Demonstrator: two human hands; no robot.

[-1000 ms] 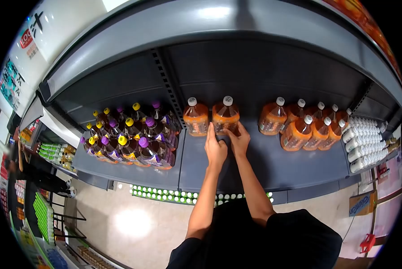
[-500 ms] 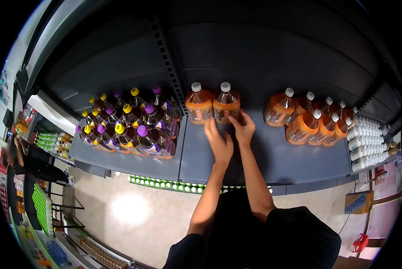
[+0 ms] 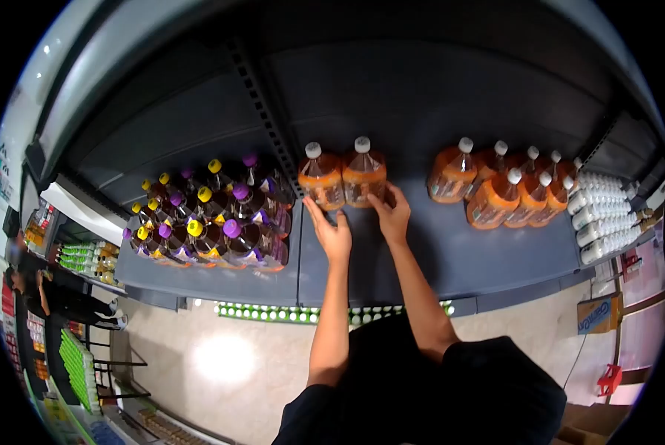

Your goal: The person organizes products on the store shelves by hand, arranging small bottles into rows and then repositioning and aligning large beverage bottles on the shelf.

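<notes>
Two orange bottles with white caps stand side by side against the back of the grey shelf (image 3: 362, 274). At the front of the left bottle (image 3: 321, 178) is my left hand (image 3: 331, 233), fingers apart, its fingertips near the bottle's lower left side. My right hand (image 3: 392, 213) is at the lower right side of the right bottle (image 3: 364, 175), fingers spread and touching it. Neither hand is wrapped round a bottle.
Dark bottles with purple and yellow caps (image 3: 206, 233) stand on the left. Several more orange bottles (image 3: 493, 200) are to the right, beside white bottles (image 3: 599, 219). A person (image 3: 65, 297) is at the far left. A cardboard box (image 3: 599, 314) lies at the lower right.
My left hand has moved left, from the front of the right bottle to the left bottle. My right hand stays by the right bottle. The two bottles now sit close together.
</notes>
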